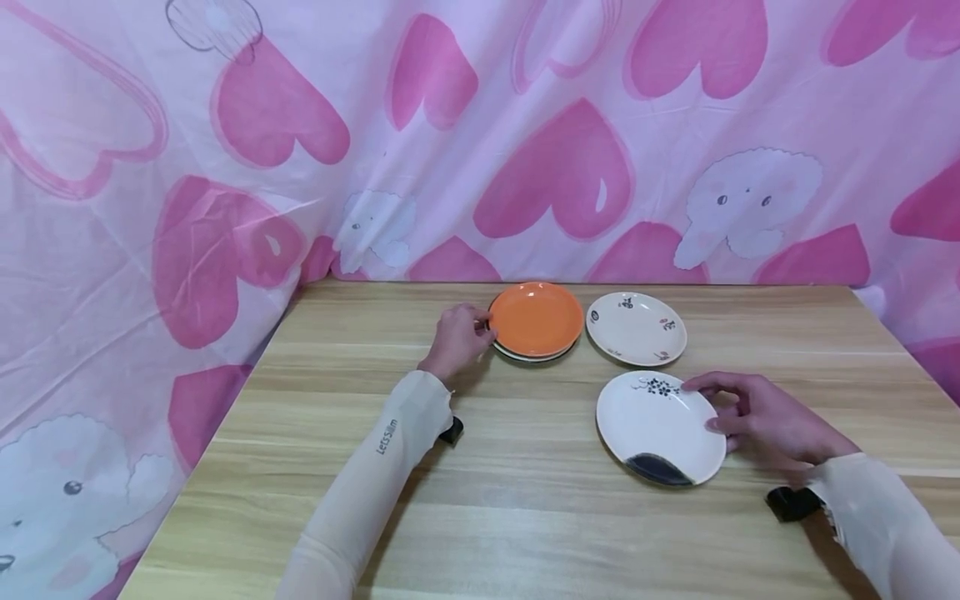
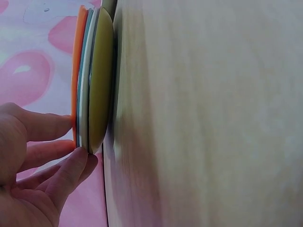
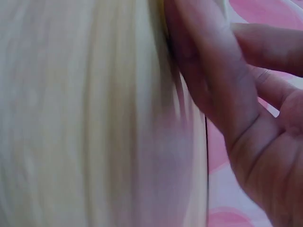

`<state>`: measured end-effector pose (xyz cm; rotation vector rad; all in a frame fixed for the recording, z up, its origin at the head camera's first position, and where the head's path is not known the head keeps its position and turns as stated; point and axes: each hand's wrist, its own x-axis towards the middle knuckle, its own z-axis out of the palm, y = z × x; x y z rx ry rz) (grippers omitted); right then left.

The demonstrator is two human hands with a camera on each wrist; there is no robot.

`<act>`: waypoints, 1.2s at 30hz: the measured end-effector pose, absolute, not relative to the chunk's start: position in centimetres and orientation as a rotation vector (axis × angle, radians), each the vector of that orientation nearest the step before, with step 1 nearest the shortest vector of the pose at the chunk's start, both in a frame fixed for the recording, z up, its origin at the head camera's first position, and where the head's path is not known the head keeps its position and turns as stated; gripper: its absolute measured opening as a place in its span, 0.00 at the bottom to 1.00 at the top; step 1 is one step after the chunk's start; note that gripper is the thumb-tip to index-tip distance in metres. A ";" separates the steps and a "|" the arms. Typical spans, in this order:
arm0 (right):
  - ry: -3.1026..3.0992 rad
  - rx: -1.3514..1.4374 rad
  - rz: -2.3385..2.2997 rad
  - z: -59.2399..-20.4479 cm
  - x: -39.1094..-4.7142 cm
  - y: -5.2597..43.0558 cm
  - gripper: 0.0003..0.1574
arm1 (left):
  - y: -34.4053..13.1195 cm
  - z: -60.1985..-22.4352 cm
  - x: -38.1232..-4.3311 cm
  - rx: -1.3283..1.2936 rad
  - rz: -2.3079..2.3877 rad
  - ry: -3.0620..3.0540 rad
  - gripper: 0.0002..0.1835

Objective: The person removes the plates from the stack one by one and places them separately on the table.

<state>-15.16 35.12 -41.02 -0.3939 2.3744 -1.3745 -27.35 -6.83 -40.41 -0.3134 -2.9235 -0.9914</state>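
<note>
Pinching narrowly with left hand [image 1: 459, 340] at edge of plate stack [image 2: 101, 85], topped by orange plate [image 1: 537, 319], near far side of table [image 1: 510, 517] | Holding white plate [image 1: 654, 427] by rim with right hand [image 1: 768, 417], nearer than patterned plate [image 1: 636, 330] just beside stack

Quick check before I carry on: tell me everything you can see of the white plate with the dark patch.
The white plate is round, shallow and glossy, ceramic by its look, with a dark flower sprig near its far rim and a dark patch along its near one. It is face up, on or just above the table (I can't tell which), nearer the camera than the patterned plate. The right grip holds its right edge.
</note>
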 end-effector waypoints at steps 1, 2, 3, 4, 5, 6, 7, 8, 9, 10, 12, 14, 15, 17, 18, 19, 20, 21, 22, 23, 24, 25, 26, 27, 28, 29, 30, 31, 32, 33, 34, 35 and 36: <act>2.396 -0.364 -1.342 -40.9 -15.2 35.1 0.32 | -6.8 -40.4 -27.4 -0.314 -0.988 -2.923 0.18; 2.419 -0.336 -1.305 -40.7 -15.2 35.1 0.32 | -6.8 -40.4 -27.4 -0.315 -0.986 -2.921 0.18; 2.445 -0.325 -1.264 -40.6 -15.2 35.1 0.32 | -6.8 -40.4 -27.4 -0.318 -0.976 -2.920 0.18; 2.465 -0.317 -1.229 -40.5 -15.3 35.2 0.32 | -6.8 -40.4 -27.4 -0.323 -0.972 -2.918 0.18; 2.490 -0.331 -1.195 -40.4 -15.3 35.2 0.32 | -6.8 -40.4 -27.4 -0.327 -0.968 -2.915 0.18; 2.518 -0.350 -1.163 -40.3 -15.4 35.2 0.32 | -6.8 -40.4 -27.4 -0.333 -0.965 -2.913 0.18; 2.544 -0.377 -1.138 -40.3 -15.5 35.2 0.32 | -6.8 -40.5 -27.4 -0.336 -0.968 -2.910 0.18; 2.572 -0.409 -1.118 -40.3 -15.5 35.2 0.31 | -6.8 -40.5 -27.4 -0.341 -0.966 -2.909 0.18; 2.600 -0.446 -1.102 -40.3 -15.6 35.2 0.31 | -6.8 -40.5 -27.4 -0.343 -0.965 -2.910 0.18; 2.625 -0.468 -1.088 -40.3 -15.6 35.2 0.31 | -6.8 -40.5 -27.4 -0.342 -0.969 -2.911 0.18; 2.659 -0.503 -1.075 -40.3 -15.7 35.2 0.30 | -6.9 -40.6 -27.4 -0.340 -0.966 -2.914 0.18; 2.672 -0.516 -1.072 -40.3 -15.8 35.1 0.31 | -6.9 -40.6 -27.4 -0.338 -0.959 -2.918 0.18; 2.675 -0.519 -1.068 -40.3 -15.8 35.1 0.31 | -6.8 -40.6 -27.4 -0.336 -0.956 -2.918 0.18; 2.680 -0.517 -1.060 -40.2 -15.8 35.0 0.31 | -6.8 -40.6 -27.4 -0.339 -0.952 -2.917 0.19; 2.689 -0.520 -1.058 -40.2 -15.8 34.9 0.31 | -6.8 -40.6 -27.3 -0.337 -0.956 -2.918 0.19; 2.697 -0.527 -1.055 -40.1 -15.8 34.9 0.31 | -6.8 -40.5 -27.3 -0.336 -0.957 -2.918 0.19; 2.709 -0.537 -1.047 -40.1 -15.8 34.8 0.30 | -6.8 -40.5 -27.3 -0.333 -0.958 -2.918 0.19; 2.716 -0.554 -1.032 -40.0 -15.8 34.8 0.30 | -6.8 -40.5 -27.3 -0.328 -0.965 -2.919 0.19; 2.727 -0.560 -1.021 -39.9 -15.8 34.8 0.30 | -6.8 -40.5 -27.3 -0.325 -0.970 -2.919 0.19; 2.739 -0.564 -1.004 -39.8 -15.9 34.7 0.29 | -6.7 -40.5 -27.3 -0.323 -0.972 -2.919 0.19; 2.747 -0.557 -0.986 -39.6 -15.9 34.7 0.29 | -6.7 -40.5 -27.3 -0.320 -0.973 -2.920 0.19; 2.746 -0.542 -0.966 -39.5 -16.0 34.7 0.29 | -6.7 -40.5 -27.3 -0.316 -0.978 -2.921 0.19; 2.743 -0.533 -0.946 -39.3 -16.2 34.7 0.29 | -6.7 -40.5 -27.3 -0.313 -0.981 -2.922 0.19; 2.733 -0.518 -0.928 -39.1 -16.3 34.7 0.30 | -6.7 -40.5 -27.3 -0.309 -0.985 -2.925 0.19; 2.734 -0.501 -0.913 -38.9 -16.5 34.7 0.30 | -6.7 -40.5 -27.3 -0.306 -0.984 -2.926 0.19; 2.733 -0.491 -0.897 -38.7 -16.7 34.7 0.30 | -6.7 -40.5 -27.3 -0.300 -0.987 -2.928 0.19; 2.739 -0.489 -0.877 -38.5 -17.0 34.6 0.30 | -6.7 -40.6 -27.3 -0.296 -0.990 -2.929 0.19; 2.746 -0.495 -0.859 -38.3 -17.2 34.6 0.30 | -6.7 -40.6 -27.3 -0.294 -0.989 -2.929 0.19; 2.758 -0.506 -0.838 -38.1 -17.3 34.5 0.30 | -6.7 -40.6 -27.3 -0.292 -0.983 -2.929 0.19; 2.774 -0.513 -0.817 -37.9 -17.5 34.5 0.30 | -6.7 -40.6 -27.3 -0.293 -0.978 -2.927 0.19; 2.794 -0.524 -0.797 -37.7 -17.6 34.5 0.29 | -6.7 -40.6 -27.3 -0.296 -0.969 -2.924 0.18; 2.807 -0.531 -0.784 -37.5 -17.8 34.4 0.29 | -6.7 -40.6 -27.3 -0.297 -0.968 -2.923 0.19; 2.817 -0.540 -0.773 -37.2 -17.8 34.4 0.29 | -6.7 -40.5 -27.3 -0.302 -0.963 -2.921 0.19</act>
